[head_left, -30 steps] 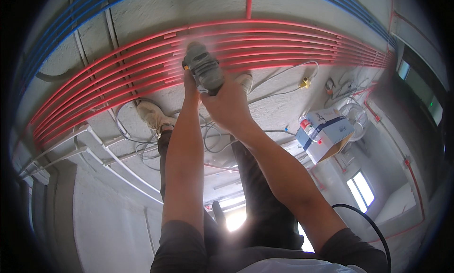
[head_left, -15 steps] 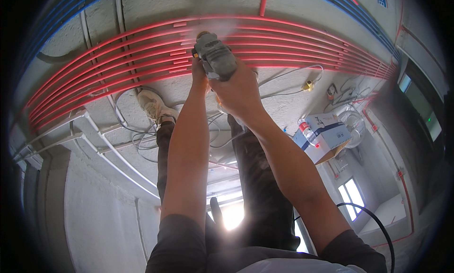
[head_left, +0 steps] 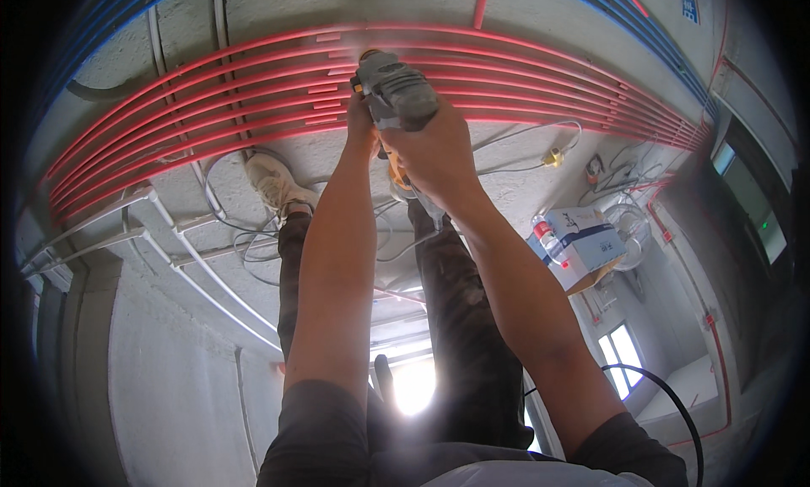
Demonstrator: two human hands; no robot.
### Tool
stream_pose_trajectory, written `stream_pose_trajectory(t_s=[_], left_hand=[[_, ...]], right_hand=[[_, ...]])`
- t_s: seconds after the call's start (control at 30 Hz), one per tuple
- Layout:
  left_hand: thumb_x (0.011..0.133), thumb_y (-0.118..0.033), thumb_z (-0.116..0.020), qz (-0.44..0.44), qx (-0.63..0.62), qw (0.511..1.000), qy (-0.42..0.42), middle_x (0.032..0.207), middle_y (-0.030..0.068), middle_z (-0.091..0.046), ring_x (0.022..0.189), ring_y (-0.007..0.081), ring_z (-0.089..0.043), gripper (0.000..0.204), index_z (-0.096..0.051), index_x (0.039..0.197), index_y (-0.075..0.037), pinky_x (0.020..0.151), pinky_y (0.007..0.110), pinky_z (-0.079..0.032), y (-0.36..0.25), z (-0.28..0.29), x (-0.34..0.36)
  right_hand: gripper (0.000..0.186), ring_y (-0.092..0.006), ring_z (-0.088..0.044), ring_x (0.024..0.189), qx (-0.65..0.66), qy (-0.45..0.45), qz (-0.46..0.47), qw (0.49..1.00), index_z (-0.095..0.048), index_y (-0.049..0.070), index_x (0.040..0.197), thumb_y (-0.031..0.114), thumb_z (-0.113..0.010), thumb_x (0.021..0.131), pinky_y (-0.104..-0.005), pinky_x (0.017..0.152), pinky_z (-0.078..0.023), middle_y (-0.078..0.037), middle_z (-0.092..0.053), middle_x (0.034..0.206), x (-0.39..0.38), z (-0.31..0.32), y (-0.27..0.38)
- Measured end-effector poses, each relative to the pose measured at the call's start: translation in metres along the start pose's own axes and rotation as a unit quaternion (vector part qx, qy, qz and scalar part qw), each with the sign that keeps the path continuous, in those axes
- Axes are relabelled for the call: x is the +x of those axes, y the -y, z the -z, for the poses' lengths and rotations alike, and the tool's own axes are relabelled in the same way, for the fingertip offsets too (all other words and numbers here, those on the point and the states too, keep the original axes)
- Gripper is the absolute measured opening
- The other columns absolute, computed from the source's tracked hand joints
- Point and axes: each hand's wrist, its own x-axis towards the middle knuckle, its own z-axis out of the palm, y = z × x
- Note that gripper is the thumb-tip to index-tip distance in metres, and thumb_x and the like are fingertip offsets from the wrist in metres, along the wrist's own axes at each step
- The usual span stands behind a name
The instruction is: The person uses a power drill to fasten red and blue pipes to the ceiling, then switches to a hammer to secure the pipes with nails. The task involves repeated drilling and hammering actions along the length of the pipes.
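A grey and orange hammer drill (head_left: 398,90) is held in both my hands over a row of red pipes (head_left: 523,90) laid across the concrete floor. My right hand (head_left: 437,149) is wrapped round its rear grip, beneath the grey motor housing. Closer to the front end, my left hand (head_left: 361,122) closes on the drill's side; its fingers are partly hidden. The drill's front end points away from me, among the pipes, and its tip is hidden from view. Faint dust hangs around it.
My shoe (head_left: 274,183) stands near the pipes, beside a loose grey cable (head_left: 245,234). White conduits (head_left: 211,263) run at the left. To the right lie a yellow plug (head_left: 553,157) and a cardboard box (head_left: 582,238) with a plastic bottle (head_left: 548,238) on it. Blue pipes (head_left: 641,31) cross the far right.
The drill and both hands have shifted slightly right in the picture, and more of the drill's orange body shows below my right hand. The dust cloud looks thinner.
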Motion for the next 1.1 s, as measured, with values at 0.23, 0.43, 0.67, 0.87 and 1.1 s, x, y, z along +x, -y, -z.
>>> stream_pose_trajectory(t_s=[0.23, 0.43, 0.67, 0.87, 1.1], left_hand=[[0.103, -0.013, -0.049, -0.013, -0.002, 1.000, 0.007, 0.112, 0.0082, -0.072, 0.099, 0.0223, -0.072, 0.028, -0.064, 0.126, -0.009, 0.081, 0.037, -0.060, -0.001, 0.000, 0.002], [0.105, -0.018, -0.051, 0.015, -0.006, 1.000, 0.012, 0.113, 0.0085, -0.073, 0.101, 0.0220, -0.072, 0.027, -0.066, 0.126, -0.010, 0.083, 0.037, -0.060, -0.005, -0.011, -0.010], [0.107, -0.025, -0.048, 0.009, -0.016, 1.000, -0.012, 0.114, 0.0068, -0.073, 0.101, 0.0209, -0.073, 0.030, -0.066, 0.125, -0.009, 0.086, 0.038, -0.061, 0.000, -0.021, -0.030], [0.109, -0.024, -0.046, -0.025, -0.025, 0.998, 0.043, 0.119, 0.0088, -0.072, 0.104, 0.0236, -0.073, 0.033, -0.062, 0.133, -0.007, 0.086, 0.040, -0.063, 0.000, -0.058, -0.099], [0.104, -0.017, -0.057, 0.059, -0.096, 0.993, 0.037, 0.120, 0.0108, -0.071, 0.105, 0.0243, -0.073, 0.034, -0.060, 0.136, -0.005, 0.089, 0.039, -0.063, 0.005, -0.056, -0.167]], right_hand=[[0.034, -0.0125, -0.065, 0.068, -0.024, 0.001, -0.014, 1.000, -0.068, -0.005, 0.108, 0.007, -0.076, 0.078, -0.0306, 0.061, -0.054, -0.008, -0.070, 0.083, 0.004, 0.001, 0.000], [0.032, -0.0134, -0.066, 0.068, 0.005, -0.008, -0.008, 1.000, -0.068, -0.004, 0.107, 0.008, -0.076, 0.078, -0.0312, 0.063, -0.055, -0.007, -0.070, 0.082, 0.003, 0.006, -0.008], [0.029, -0.0143, -0.066, 0.072, -0.079, 0.003, 0.028, 0.996, -0.068, -0.002, 0.104, 0.012, -0.076, 0.079, -0.0313, 0.065, -0.053, -0.008, -0.069, 0.080, -0.009, 0.015, 0.005], [0.026, -0.0128, -0.065, 0.074, -0.007, -0.020, -0.040, 0.999, -0.067, -0.003, 0.102, 0.011, -0.076, 0.082, -0.0303, 0.070, -0.053, -0.006, -0.070, 0.085, -0.066, 0.044, 0.029], [0.023, -0.0163, -0.068, 0.077, -0.037, -0.028, -0.038, 0.998, -0.066, -0.002, 0.102, 0.010, -0.076, 0.085, -0.0330, 0.072, -0.054, -0.010, -0.072, 0.086, -0.142, 0.051, 0.031]])
